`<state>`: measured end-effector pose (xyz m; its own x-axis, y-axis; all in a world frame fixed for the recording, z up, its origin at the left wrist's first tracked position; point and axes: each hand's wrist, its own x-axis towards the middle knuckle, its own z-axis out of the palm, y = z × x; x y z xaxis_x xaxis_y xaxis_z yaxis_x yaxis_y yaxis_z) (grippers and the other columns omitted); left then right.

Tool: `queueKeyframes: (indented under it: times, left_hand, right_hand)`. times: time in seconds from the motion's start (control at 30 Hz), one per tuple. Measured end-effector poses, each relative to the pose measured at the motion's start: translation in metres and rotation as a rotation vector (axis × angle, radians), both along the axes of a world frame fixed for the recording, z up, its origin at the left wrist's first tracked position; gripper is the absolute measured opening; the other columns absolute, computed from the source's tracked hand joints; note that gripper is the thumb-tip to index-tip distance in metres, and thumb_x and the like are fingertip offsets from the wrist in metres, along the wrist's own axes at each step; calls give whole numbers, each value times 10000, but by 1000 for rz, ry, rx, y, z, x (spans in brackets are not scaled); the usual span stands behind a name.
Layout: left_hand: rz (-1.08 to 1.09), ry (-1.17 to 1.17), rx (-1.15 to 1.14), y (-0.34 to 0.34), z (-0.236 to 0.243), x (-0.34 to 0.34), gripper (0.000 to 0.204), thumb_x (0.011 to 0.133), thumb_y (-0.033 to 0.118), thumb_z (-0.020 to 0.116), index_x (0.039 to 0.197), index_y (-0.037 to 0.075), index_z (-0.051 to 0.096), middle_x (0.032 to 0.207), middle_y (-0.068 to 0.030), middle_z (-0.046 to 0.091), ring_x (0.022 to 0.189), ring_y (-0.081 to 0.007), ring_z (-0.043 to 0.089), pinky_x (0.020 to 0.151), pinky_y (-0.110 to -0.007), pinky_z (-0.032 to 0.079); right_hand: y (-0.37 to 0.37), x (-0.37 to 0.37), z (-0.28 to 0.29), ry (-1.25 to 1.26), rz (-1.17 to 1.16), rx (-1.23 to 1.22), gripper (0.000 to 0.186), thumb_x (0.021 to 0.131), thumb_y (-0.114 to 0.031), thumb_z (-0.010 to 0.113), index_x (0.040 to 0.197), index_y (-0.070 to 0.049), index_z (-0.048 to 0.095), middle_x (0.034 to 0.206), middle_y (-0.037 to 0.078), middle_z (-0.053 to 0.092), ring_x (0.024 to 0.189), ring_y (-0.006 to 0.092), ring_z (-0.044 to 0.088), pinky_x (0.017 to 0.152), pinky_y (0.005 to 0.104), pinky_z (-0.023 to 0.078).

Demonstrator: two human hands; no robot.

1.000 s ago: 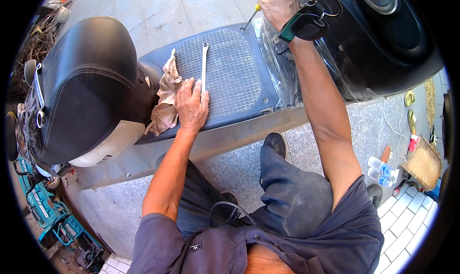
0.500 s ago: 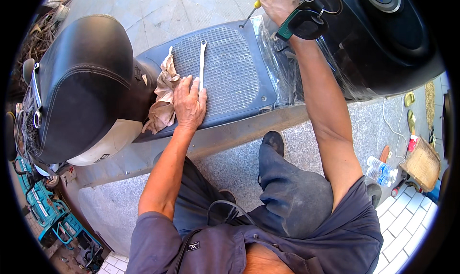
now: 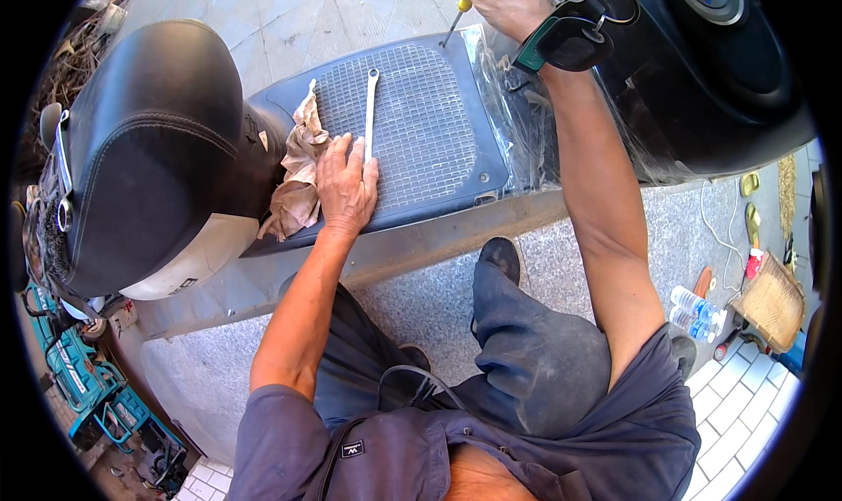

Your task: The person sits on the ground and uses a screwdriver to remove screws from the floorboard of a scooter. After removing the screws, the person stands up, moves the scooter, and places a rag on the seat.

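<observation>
My right hand (image 3: 513, 3) grips the yellow handle of a screwdriver (image 3: 463, 7). Its shaft slants down to the far right corner of the scooter's dark footboard (image 3: 421, 205), and the tip touches at a small hole or screw there. My left hand (image 3: 346, 190) lies flat on the near side of the footboard's ribbed mat (image 3: 425, 124), fingers stretched out. Beside its fingertips is a ring-ended wrench (image 3: 371, 111), lying lengthwise away from me, its near end partly hidden by the hand. A crumpled brown cloth or paper (image 3: 301, 168) lies against the hand's left side.
The black scooter seat (image 3: 153, 150) rises at left, with another wrench (image 3: 63, 172) on its far-left side. Keys with a dark fob (image 3: 574, 43) hang before my right wrist. Plastic bottles (image 3: 695, 312), a woven piece (image 3: 770, 304) and teal tool cases (image 3: 74, 361) lie around.
The screwdriver stands a little steeper, its handle shifted slightly left, and my right hand has turned on it. My left hand and the wrench stay in place.
</observation>
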<state>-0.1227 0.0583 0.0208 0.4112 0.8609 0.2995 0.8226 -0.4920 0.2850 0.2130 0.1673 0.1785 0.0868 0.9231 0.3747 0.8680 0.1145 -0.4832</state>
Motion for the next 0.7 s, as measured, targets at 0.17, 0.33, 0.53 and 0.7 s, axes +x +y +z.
queueKeyframes:
  times: [0.17, 0.33, 0.53, 0.7]
  left_hand:
    - [-8, -24, -7, -1, -2, 2, 405, 943, 236, 668, 1276, 6, 672, 1380, -190, 583, 1333, -385, 513, 1142, -513, 381]
    - [-9, -26, 0, 0, -4, 3, 410, 936, 237, 675, 1274, 5, 673, 1372, -192, 587, 1328, -387, 516, 1137, -514, 383]
    - [-1, -15, -14, 0, -3, 0, 407, 985, 264, 614, 1300, 12, 669, 1409, -169, 572, 1336, -369, 513, 1146, -499, 376]
    - [-6, -27, -3, 2, -3, 2, 403, 951, 246, 661, 1274, 4, 677, 1386, -185, 582, 1329, -382, 516, 1135, -508, 385]
  right_hand:
    - [-13, -13, 13, -51, -127, -100, 343, 961, -315, 628, 1046, 15, 580, 860, 294, 695, 875, 460, 701, 775, 551, 550]
    - [1, -23, 14, -79, -52, -141, 413, 968, -329, 623, 1157, 35, 569, 932, 301, 704, 916, 473, 699, 814, 563, 547]
    - [8, -18, -4, -59, 62, -16, 336, 951, -320, 632, 1088, -16, 596, 937, 246, 719, 898, 441, 706, 798, 541, 556]
    - [11, -34, 1, -65, -187, -60, 297, 932, -330, 656, 992, -39, 640, 923, 221, 727, 879, 412, 714, 755, 513, 561]
